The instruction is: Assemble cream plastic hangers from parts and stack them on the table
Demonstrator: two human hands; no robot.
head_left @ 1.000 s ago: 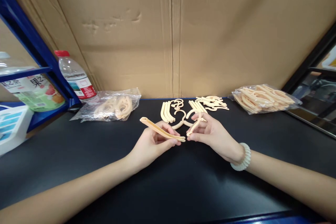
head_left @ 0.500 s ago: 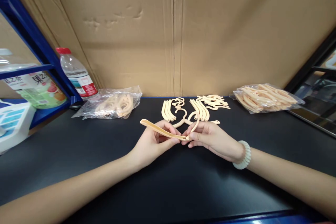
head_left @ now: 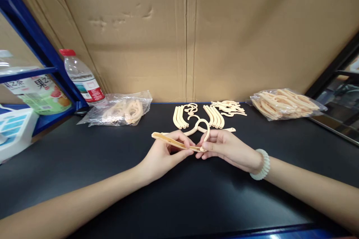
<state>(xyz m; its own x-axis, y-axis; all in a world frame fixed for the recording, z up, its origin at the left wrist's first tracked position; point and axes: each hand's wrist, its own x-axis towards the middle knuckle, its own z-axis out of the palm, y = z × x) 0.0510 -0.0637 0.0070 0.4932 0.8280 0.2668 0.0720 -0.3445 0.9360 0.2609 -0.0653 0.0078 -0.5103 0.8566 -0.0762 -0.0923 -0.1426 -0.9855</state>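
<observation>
Moved: hook (head_left: 208,130) now meets the hanger arm (head_left: 165,139); a second ago they were apart.
Left bag (head_left: 94,116): clear plastic, pale curved pieces (head_left: 133,112) inside.
Left hand (head_left: 164,157): pinching the hanger arm above the black table (head_left: 179,201).
Right hand (head_left: 227,146): fingers closed on the hook's lower end, just beside the left hand.
Right bag (head_left: 319,108): clear plastic, pale hanger pieces (head_left: 280,102) inside.

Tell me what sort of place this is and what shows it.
Likely a makeshift workstation: a black tabletop backed by a cardboard sheet, bearing a row of loose hanger arms and, at the far right, a clear bag of similar pale parts.
</observation>
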